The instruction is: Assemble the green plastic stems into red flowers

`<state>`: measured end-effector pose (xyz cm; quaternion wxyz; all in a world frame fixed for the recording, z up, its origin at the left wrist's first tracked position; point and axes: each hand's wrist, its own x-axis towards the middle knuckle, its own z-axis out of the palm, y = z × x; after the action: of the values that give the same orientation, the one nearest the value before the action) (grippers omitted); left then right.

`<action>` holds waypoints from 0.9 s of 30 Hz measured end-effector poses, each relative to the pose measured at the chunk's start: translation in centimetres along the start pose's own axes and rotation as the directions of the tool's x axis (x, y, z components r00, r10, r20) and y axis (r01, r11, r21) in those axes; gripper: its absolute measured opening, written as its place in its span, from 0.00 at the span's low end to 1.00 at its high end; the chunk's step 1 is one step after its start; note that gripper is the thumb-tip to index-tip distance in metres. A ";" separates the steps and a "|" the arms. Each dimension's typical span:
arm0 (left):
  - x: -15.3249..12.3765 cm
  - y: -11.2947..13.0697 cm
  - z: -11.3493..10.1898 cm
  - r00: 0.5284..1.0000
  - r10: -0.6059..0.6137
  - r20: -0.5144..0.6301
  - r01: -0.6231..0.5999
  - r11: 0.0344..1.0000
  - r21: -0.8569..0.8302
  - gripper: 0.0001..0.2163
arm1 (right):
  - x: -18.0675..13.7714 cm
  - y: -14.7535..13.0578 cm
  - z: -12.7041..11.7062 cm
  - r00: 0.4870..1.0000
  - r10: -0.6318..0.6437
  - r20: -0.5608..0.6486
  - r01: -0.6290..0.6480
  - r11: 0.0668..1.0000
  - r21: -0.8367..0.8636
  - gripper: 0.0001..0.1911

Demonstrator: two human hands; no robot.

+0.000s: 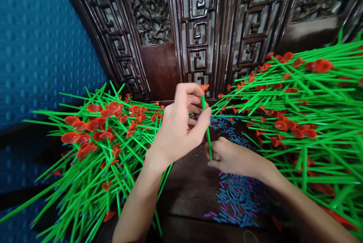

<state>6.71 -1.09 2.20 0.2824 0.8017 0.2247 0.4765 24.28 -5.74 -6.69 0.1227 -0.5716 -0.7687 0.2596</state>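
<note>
A thin green stick with an orange suction cup on its top end stands nearly upright between my hands. My left hand pinches it just below the cup, thumb on the near side and fingers curled behind. Down at the lower end, my right hand is closed with its fingertips at the stick's tip. Whether a small piece sits in those right fingers is hidden. Beneath and beside the right hand lie many small blue and purple pieces on the dark wooden surface.
Loose green sticks with orange suction cups form a heap on the left and a higher heap on the right. A carved dark wooden panel rises behind. Blue bumpy padding covers the far left.
</note>
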 end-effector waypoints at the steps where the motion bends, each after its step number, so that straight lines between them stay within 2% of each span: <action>1: 0.0 0.1 0.1 1.000 -0.016 0.002 0.016 0.999 -0.042 0.19 | 0.1 0.0 0.1 1.000 -0.003 0.009 0.003 1.000 -0.016 0.07; 3: 0.0 0.1 0.2 1.000 -0.014 0.027 0.015 0.999 -0.042 0.21 | 0.2 0.1 0.2 1.000 -0.010 0.006 0.010 0.999 -0.050 0.08; 7: 0.0 -0.2 -0.1 0.989 0.058 0.138 -0.077 0.987 0.138 0.13 | 0.2 0.0 0.1 0.999 -0.040 0.015 0.040 0.998 -0.054 0.12; 10: 0.0 -0.4 0.0 0.980 0.097 0.177 -0.130 0.973 0.190 0.10 | 0.1 -0.5 -0.3 0.998 -0.063 -0.007 0.063 0.998 0.003 0.13; 13: -0.1 -0.5 0.1 0.966 0.074 0.249 -0.126 0.971 0.201 0.06 | 0.1 -0.8 -0.5 0.995 -0.094 -0.042 0.096 0.995 0.027 0.10; 17: 0.0 -0.4 0.0 0.926 0.014 0.376 -0.084 0.982 0.171 0.06 | 0.2 -1.0 -0.4 0.996 -0.086 -0.010 0.086 0.996 0.006 0.08; 20: 0.0 0.0 -0.1 0.917 0.021 0.399 -0.089 0.984 0.153 0.08 | 0.2 -1.3 -0.3 0.999 -0.040 0.034 0.038 0.999 0.030 0.06; 23: 0.1 0.3 -0.2 0.905 0.073 0.420 -0.147 0.978 0.147 0.09 | 0.1 -1.6 -0.2 0.997 0.015 0.071 -0.019 0.998 0.061 0.05; 27: 0.2 0.4 -0.2 0.896 0.100 0.432 -0.175 0.975 0.139 0.09 | 0.1 -1.9 0.1 0.996 0.037 0.086 -0.041 0.998 0.041 0.05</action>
<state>6.61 -1.24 2.66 0.2188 0.9212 0.1416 0.2890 22.64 -6.04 -5.76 0.0968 -0.5721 -0.7562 0.3025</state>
